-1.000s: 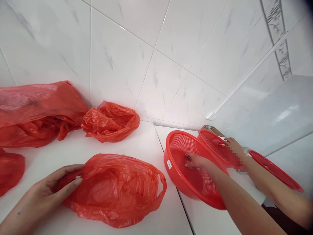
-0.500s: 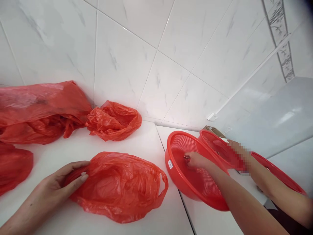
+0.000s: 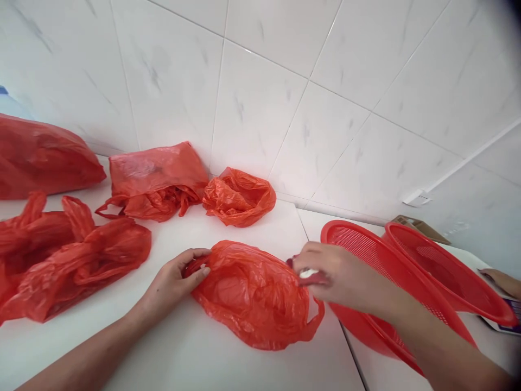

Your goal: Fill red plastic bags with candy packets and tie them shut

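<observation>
My left hand (image 3: 179, 277) is closed in a pinch on the left rim of a thin red plastic bag (image 3: 252, 293), which lies with its mouth spread on the white table. Over the bag's right edge, my right hand (image 3: 337, 271) grips a small dark red item with a white part (image 3: 314, 278). Motion blur and the fingers hide what kind of item it is. Behind that hand stands a red perforated plastic basket (image 3: 362, 244), partly covered by my right forearm.
A second red basket (image 3: 439, 271) sits farther right, near a cardboard box (image 3: 421, 228) at the wall. Another person's hand (image 3: 502, 281) shows at the right edge. Several red bags (image 3: 158, 168) line the left side; one crumpled red bag (image 3: 240, 195) is by the wall.
My right hand has come out of the basket and moved left to the bag, carrying the dark red item. The view has turned left. My left hand keeps its hold on the rim.
</observation>
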A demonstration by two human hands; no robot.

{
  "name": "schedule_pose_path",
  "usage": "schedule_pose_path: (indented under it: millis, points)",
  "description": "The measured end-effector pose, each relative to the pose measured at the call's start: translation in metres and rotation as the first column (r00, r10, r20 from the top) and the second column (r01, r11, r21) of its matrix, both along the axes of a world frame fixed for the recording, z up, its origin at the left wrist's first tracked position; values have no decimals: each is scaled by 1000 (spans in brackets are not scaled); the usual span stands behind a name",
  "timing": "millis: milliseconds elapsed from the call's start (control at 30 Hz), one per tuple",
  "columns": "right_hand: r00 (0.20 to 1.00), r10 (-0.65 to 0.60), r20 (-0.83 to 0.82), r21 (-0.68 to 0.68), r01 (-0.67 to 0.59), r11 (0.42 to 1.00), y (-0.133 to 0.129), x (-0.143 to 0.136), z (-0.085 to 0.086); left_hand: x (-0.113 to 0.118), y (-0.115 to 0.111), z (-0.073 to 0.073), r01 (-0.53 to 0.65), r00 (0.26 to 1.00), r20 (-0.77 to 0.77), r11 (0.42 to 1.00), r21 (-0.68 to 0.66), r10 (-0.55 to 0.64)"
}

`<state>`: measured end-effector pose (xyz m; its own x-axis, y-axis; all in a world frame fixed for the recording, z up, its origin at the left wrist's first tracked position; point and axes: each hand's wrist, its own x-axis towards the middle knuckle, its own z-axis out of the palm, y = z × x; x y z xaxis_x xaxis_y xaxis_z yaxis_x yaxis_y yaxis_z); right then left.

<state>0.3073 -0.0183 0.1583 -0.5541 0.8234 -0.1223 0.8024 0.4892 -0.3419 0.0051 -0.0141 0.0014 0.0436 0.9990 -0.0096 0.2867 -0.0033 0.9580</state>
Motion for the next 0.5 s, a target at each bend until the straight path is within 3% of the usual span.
schedule_pose_path:
  millis: [67, 133, 267, 400, 500]
  points:
    - [982, 160, 99, 35, -164, 986, -2, -27, -15, 0, -1, 1, 4, 999, 32, 1000, -5, -3]
    - [964, 231, 128, 40, -238, 970, 2, -44, -32, 0, -2, 2, 7, 999, 50, 1000, -13, -6]
    - [971, 211, 115, 19, -215, 976, 13, -46, -45, 0, -3, 2, 19, 997, 70, 1000, -14, -18]
    - [996, -82, 46, 172, 73, 982, 22, -7, -26, 0, -2, 0, 27, 997, 77, 999, 20, -28]
    - [908, -414, 63, 299, 379, 876, 29, 45, -13, -1, -1, -2, 8, 1000, 27, 1000, 28, -9]
